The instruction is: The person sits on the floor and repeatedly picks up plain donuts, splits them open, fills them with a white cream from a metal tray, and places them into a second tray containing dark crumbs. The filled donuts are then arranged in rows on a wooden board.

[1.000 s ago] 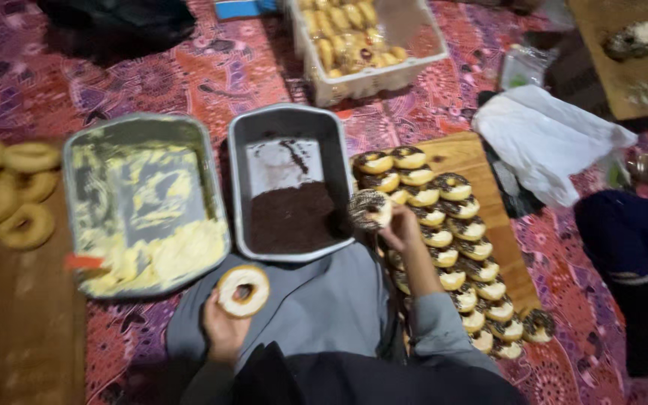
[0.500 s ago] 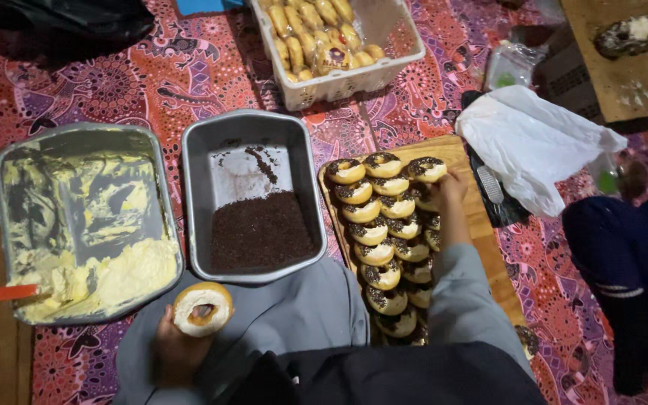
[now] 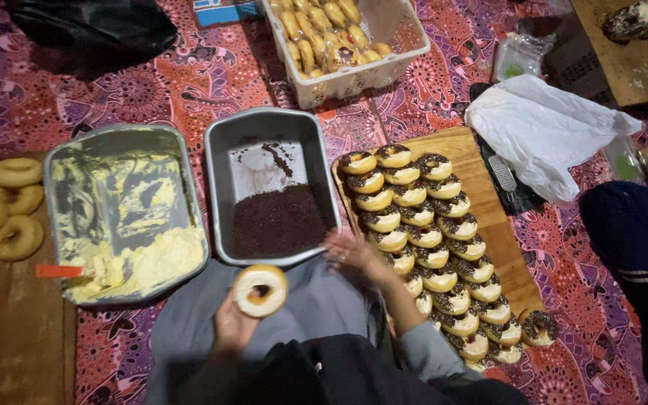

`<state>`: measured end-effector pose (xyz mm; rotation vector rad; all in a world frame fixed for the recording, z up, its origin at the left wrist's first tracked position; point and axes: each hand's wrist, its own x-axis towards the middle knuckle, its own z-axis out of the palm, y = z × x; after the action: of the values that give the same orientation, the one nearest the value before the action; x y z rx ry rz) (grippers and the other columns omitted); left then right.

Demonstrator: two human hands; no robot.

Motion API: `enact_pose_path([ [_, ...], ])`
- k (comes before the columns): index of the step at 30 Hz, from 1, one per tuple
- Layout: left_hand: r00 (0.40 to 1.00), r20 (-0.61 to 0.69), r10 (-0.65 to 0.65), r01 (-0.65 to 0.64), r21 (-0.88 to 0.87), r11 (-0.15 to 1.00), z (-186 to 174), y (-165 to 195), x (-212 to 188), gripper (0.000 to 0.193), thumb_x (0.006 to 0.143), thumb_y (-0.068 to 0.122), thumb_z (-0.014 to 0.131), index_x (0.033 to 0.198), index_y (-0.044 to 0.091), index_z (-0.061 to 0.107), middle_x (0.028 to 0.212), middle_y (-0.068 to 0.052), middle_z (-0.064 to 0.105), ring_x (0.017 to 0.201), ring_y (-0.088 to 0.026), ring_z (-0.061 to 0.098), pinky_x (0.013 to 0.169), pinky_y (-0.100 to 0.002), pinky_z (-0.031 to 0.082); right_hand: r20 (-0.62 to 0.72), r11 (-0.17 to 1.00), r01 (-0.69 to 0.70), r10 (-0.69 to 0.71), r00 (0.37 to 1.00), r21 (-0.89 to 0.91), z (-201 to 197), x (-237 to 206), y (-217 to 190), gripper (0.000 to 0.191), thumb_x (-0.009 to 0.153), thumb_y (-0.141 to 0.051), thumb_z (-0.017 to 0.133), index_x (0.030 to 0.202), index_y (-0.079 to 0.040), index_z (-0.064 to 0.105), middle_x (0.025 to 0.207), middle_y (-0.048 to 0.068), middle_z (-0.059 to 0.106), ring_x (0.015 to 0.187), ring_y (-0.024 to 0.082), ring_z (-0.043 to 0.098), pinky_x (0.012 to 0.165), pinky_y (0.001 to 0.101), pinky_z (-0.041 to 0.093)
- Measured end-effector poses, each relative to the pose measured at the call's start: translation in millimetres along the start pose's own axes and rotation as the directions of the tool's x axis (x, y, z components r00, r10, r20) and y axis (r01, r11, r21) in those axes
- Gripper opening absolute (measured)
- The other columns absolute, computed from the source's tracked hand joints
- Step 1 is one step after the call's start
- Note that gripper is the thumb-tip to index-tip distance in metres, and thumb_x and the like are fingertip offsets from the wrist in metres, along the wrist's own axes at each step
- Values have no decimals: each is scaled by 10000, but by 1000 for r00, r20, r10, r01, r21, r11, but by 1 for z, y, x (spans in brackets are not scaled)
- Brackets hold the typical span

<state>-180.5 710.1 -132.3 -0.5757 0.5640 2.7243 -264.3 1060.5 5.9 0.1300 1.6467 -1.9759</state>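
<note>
My left hand (image 3: 235,327) holds up a ring doughnut (image 3: 260,290) spread with pale cream. It hovers over my lap, just in front of a grey tray of dark chocolate sprinkles (image 3: 278,220). My right hand (image 3: 352,253) is empty with fingers spread, at the near right corner of that tray and beside the rows of topped doughnuts (image 3: 429,232) on a wooden board (image 3: 489,202).
A grey tray of yellow cream (image 3: 125,217) with an orange-handled tool (image 3: 58,271) lies left. Plain doughnuts (image 3: 1,210) sit far left. A white basket of pastries (image 3: 339,45) stands behind. A white plastic bag (image 3: 549,131) and another person's dark sleeve (image 3: 639,247) are at right.
My right hand has drawn back from the doughnut rows toward the sprinkle tray's corner. My left hand still holds the creamed doughnut. The view has shifted, bringing the plain doughnuts at left back in.
</note>
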Motion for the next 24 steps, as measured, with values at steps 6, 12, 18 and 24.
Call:
enact_pose_path([
  [6, 988, 33, -152, 145, 157, 977, 64, 8, -19, 660, 998, 547, 364, 1443, 81, 503, 1446, -91, 592, 1328, -269, 556, 1114, -502, 415, 328, 857, -36, -157, 931, 514, 106, 27, 19, 466, 1084, -210, 692, 1386, 118, 556, 1261, 208, 694, 1147, 292, 686, 1034, 437, 537],
  [12, 975, 111, -191, 189, 27, 982, 67, 51, -49, 550, 992, 586, 376, 1352, 183, 482, 1453, -153, 554, 1285, -345, 544, 1041, -613, 424, -396, 933, 239, -334, 856, -271, 71, 154, -7, 491, 875, -113, 684, 1352, -7, 635, 1209, 119, 741, 1071, 233, 714, 916, 334, 575],
  [18, 970, 125, -207, 205, 30, 978, 64, 50, -44, 516, 989, 557, 418, 1355, 202, 495, 1412, -153, 551, 1257, -319, 550, 1017, -586, 453, -257, 512, -175, -93, 962, -841, 95, 168, 1, 459, 843, -269, 810, 1260, -93, 739, 1088, 127, 748, 975, 217, 722, 866, 339, 548],
  [24, 973, 118, -198, 196, 24, 980, 63, 52, -45, 519, 989, 565, 454, 1346, 191, 502, 1409, -176, 546, 1265, -331, 531, 1021, -581, 447, -279, 870, -149, 14, 960, -469, 61, 142, -15, 462, 909, -144, 617, 1349, -50, 722, 1096, 274, 726, 953, 523, 695, 788, 549, 554],
])
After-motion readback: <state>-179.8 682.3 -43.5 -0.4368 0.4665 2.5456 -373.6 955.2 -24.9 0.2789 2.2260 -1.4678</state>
